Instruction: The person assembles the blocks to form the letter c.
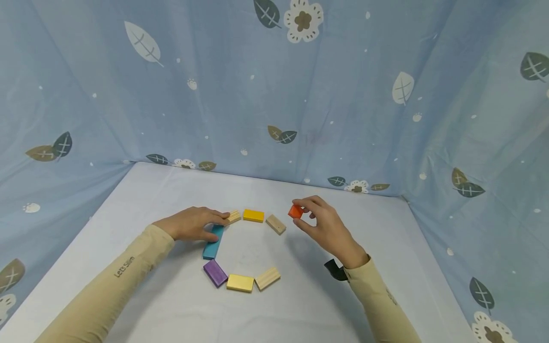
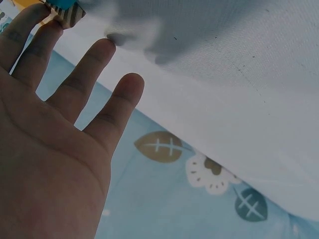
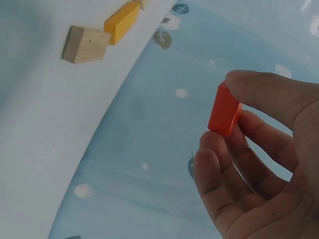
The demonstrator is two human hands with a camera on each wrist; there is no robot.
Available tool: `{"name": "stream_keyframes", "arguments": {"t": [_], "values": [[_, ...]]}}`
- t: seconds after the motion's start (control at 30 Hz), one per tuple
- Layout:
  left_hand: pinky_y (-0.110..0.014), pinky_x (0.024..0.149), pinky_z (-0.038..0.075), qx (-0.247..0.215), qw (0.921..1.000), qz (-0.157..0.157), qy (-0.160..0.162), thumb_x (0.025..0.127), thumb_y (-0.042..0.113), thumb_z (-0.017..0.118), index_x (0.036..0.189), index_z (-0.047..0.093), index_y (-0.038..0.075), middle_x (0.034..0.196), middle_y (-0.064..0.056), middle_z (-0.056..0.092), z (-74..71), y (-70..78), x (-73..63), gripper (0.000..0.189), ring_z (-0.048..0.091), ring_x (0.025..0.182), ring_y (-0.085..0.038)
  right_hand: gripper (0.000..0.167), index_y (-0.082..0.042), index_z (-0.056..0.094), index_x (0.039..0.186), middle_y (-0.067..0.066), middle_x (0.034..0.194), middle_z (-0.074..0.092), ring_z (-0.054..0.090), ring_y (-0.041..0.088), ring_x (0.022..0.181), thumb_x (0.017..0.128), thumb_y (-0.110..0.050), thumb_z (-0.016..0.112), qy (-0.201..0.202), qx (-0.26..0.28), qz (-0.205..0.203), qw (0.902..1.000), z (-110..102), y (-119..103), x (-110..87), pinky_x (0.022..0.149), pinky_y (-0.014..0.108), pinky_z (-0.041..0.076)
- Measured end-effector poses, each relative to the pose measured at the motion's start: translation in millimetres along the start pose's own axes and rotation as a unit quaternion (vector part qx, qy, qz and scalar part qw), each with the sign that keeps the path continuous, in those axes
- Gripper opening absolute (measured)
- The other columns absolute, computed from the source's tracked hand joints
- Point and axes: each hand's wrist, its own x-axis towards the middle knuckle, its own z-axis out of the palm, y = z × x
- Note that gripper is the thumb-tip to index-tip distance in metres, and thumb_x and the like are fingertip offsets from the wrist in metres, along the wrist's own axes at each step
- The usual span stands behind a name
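Observation:
My right hand (image 1: 328,228) pinches a red block (image 1: 295,211) between thumb and fingertips, held up above the white table. In the right wrist view the same red block (image 3: 224,109) stands tilted in the grip. At the left of a ring of blocks, my left hand (image 1: 195,224) rests with fingers extended. Its fingertips touch a pale striped wooden block (image 1: 233,217), and its thumb lies over a blue block (image 1: 213,245). A yellow-orange block (image 1: 253,216) and a plain wooden block (image 1: 276,224) continue the curve toward the right hand.
Along the near side lie a purple block (image 1: 215,273), a yellow block (image 1: 240,283) and another pale wooden block (image 1: 268,278). A black object (image 1: 336,270) shows beside the right cuff; its support is unclear. Blue patterned curtain (image 1: 240,95) borders the table (image 1: 180,305).

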Motion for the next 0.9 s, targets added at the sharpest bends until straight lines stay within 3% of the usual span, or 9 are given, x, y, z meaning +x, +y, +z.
{"name": "stream_keyframes", "arguments": {"t": [0.27, 0.47, 0.73, 0.9], "values": [[-0.061, 0.112, 0.035, 0.002, 1.0000, 0.001, -0.002, 0.094, 0.031, 0.075, 0.140, 0.063, 0.011, 0.155, -0.006, 0.048, -1.8, 1.0, -0.8, 0.051, 0.046, 0.138, -0.038, 0.048, -0.010, 0.067, 0.129, -0.002, 0.117, 0.063, 0.059, 0.012, 0.095, 0.085, -0.013, 0.084, -0.013, 0.009, 0.008, 0.9998, 2, -6, -10.7, 0.076, 0.033, 0.059], [-0.060, 0.112, 0.037, 0.005, 0.9999, 0.008, 0.002, 0.094, 0.031, 0.075, 0.140, 0.062, 0.010, 0.154, -0.007, 0.049, -2.0, 0.3, -1.0, 0.052, 0.047, 0.137, -0.038, 0.047, -0.011, 0.068, 0.128, -0.005, 0.117, 0.062, 0.059, 0.009, 0.096, 0.084, -0.015, 0.085, -0.029, 0.015, 0.023, 0.9992, 7, -6, -20.1, 0.076, 0.026, 0.057], [-0.061, 0.112, 0.035, 0.001, 1.0000, 0.005, 0.000, 0.094, 0.031, 0.075, 0.141, 0.062, 0.010, 0.154, -0.006, 0.048, -2.7, 0.5, -1.1, 0.053, 0.047, 0.138, -0.038, 0.045, -0.011, 0.069, 0.125, -0.005, 0.113, 0.063, 0.062, 0.018, 0.096, 0.083, -0.009, 0.085, -0.074, 0.037, 0.054, 0.9951, 22, -2, -33.5, 0.076, 0.035, 0.059], [-0.060, 0.112, 0.036, 0.003, 1.0000, 0.005, 0.000, 0.094, 0.032, 0.075, 0.141, 0.062, 0.010, 0.154, -0.006, 0.048, -2.5, 0.8, -0.9, 0.053, 0.047, 0.137, -0.037, 0.045, -0.011, 0.069, 0.125, -0.005, 0.112, 0.063, 0.062, 0.020, 0.094, 0.083, -0.010, 0.085, -0.083, 0.035, 0.052, 0.9945, 28, 2, -41.2, 0.076, 0.034, 0.059]]}}
